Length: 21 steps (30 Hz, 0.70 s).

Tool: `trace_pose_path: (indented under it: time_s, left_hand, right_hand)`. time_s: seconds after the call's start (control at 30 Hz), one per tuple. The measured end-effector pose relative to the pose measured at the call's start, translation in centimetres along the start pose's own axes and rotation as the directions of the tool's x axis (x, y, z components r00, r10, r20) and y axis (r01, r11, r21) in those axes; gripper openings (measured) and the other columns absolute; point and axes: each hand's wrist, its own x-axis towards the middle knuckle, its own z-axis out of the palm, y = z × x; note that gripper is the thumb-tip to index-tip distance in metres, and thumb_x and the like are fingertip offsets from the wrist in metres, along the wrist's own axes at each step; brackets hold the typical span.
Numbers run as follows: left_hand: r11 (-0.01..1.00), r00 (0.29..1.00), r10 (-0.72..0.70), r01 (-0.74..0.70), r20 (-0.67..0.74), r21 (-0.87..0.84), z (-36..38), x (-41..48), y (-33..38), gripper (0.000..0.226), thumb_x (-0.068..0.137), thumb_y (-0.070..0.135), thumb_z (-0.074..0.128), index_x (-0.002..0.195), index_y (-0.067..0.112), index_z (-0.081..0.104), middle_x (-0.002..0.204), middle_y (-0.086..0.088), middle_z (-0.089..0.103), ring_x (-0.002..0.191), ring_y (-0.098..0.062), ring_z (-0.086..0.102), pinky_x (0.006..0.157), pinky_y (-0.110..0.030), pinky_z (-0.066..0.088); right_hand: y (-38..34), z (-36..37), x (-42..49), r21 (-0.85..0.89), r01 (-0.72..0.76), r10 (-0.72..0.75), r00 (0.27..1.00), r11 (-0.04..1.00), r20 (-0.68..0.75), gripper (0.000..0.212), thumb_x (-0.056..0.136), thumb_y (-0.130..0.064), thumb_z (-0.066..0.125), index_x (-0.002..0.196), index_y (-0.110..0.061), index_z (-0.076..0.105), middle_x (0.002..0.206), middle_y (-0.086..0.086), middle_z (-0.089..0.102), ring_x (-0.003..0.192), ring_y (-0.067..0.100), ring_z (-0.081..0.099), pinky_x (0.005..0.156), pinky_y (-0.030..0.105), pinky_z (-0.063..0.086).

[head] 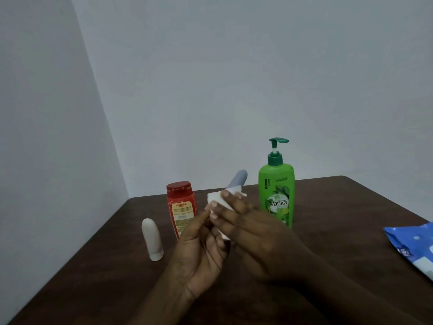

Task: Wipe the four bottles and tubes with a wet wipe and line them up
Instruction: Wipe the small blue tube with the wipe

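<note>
The grey tube [239, 178] is held up off the worktop [339, 207], tilted away from the person, so the wet wipe [216, 198] can reach all round it. The left hand [199, 252] curls about the tube's lower end, which is hidden, and seems to steady it. The right hand [254, 233] closes its fingers over the wipe and presses it onto the tube's middle. Only the tube's rounded grey tip shows above the white wipe. The white tube [152, 240] stands on its cap to the left, the red bottle [181, 207] is behind it, and the green pump bottle [277, 195] stands upright to the right. They are loosely spaced, not a tidy row. A blue wipe packet [414, 245] lies at the right edge, probably within reach for a fresh sheet
</note>
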Motion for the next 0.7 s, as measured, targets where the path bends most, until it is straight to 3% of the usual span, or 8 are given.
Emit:
trace_pose_path:
  time_s: [0.1, 0.2, 0.33, 0.43, 0.53, 0.7]
  left_hand:
    - [0.999, 0.996, -0.046, 0.046, 0.079, 0.003, -0.1, -0.2, 0.3, 0.075, 0.069, 0.017, 0.096, 0.136, 0.000, 0.065, 0.092, -0.008, 0.074, 0.063, -0.012, 0.072, 0.051, -0.020, 0.058]
    - [0.995, 0.997, -0.080, 0.079, 0.017, 0.067, 0.3, -0.4, 0.1, 0.081, 0.055, 0.017, 0.102, 0.124, -0.001, 0.064, 0.073, -0.017, 0.064, 0.047, -0.018, 0.063, 0.039, -0.023, 0.052]
    - [0.990, 0.993, -0.110, 0.113, -0.029, 0.080, 0.3, -0.5, -0.3, 0.101, 0.053, 0.017, 0.103, 0.137, -0.001, 0.051, 0.073, -0.017, 0.062, 0.046, -0.019, 0.062, 0.038, -0.024, 0.052]
    - [0.989, 0.991, -0.134, 0.134, -0.003, 0.056, 0.0, -0.3, -0.7, 0.086, 0.059, 0.018, 0.102, 0.130, -0.005, 0.058, 0.081, -0.019, 0.064, 0.050, -0.020, 0.065, 0.043, -0.026, 0.056]
    - [0.992, 0.993, -0.113, 0.111, 0.024, 0.062, 0.2, -0.2, -0.6, 0.068, 0.056, 0.018, 0.103, 0.113, -0.006, 0.075, 0.089, -0.022, 0.070, 0.055, -0.019, 0.068, 0.047, -0.026, 0.059]
    - [0.998, 1.000, -0.008, 0.009, -0.024, 0.059, 0.1, -0.1, 0.1, 0.071, 0.045, 0.015, 0.106, 0.109, 0.000, 0.080, 0.082, -0.020, 0.071, 0.058, -0.020, 0.070, 0.050, -0.027, 0.060]
  right_hand:
    - [0.4, -0.9, 0.0, -0.035, 0.018, -0.020, 0.999, 0.999, -0.034, 0.052, 0.093, -0.006, 0.045, 0.144, 0.003, 0.050, 0.157, 0.016, 0.041, 0.152, 0.033, 0.029, 0.119, 0.052, 0.034]
    - [1.8, -1.7, -0.4, -0.026, -0.159, 0.152, 0.974, 0.987, -0.166, 0.050, 0.095, -0.004, 0.045, 0.145, 0.005, 0.046, 0.158, 0.019, 0.038, 0.152, 0.034, 0.030, 0.118, 0.053, 0.037]
    - [3.3, -1.7, -1.0, 0.091, -0.344, 0.355, 0.891, 0.935, -0.283, 0.051, 0.096, -0.003, 0.043, 0.147, 0.005, 0.043, 0.158, 0.019, 0.038, 0.151, 0.030, 0.033, 0.116, 0.056, 0.038]
    - [3.0, -1.6, -1.2, 0.101, -0.335, 0.350, 0.893, 0.937, -0.282, 0.052, 0.096, -0.004, 0.043, 0.148, 0.006, 0.040, 0.159, 0.019, 0.037, 0.151, 0.030, 0.034, 0.119, 0.051, 0.037]
    - [1.5, -0.9, -0.8, 0.135, -0.265, 0.286, 0.943, 0.955, -0.169, 0.054, 0.097, -0.007, 0.046, 0.150, 0.005, 0.039, 0.162, 0.017, 0.033, 0.152, 0.026, 0.032, 0.121, 0.043, 0.035]
    - [0.4, -0.9, -0.4, 0.256, -0.200, 0.234, 0.966, 0.946, -0.107, 0.053, 0.093, -0.001, 0.049, 0.146, 0.000, 0.049, 0.159, 0.011, 0.040, 0.149, 0.020, 0.038, 0.119, 0.034, 0.037]
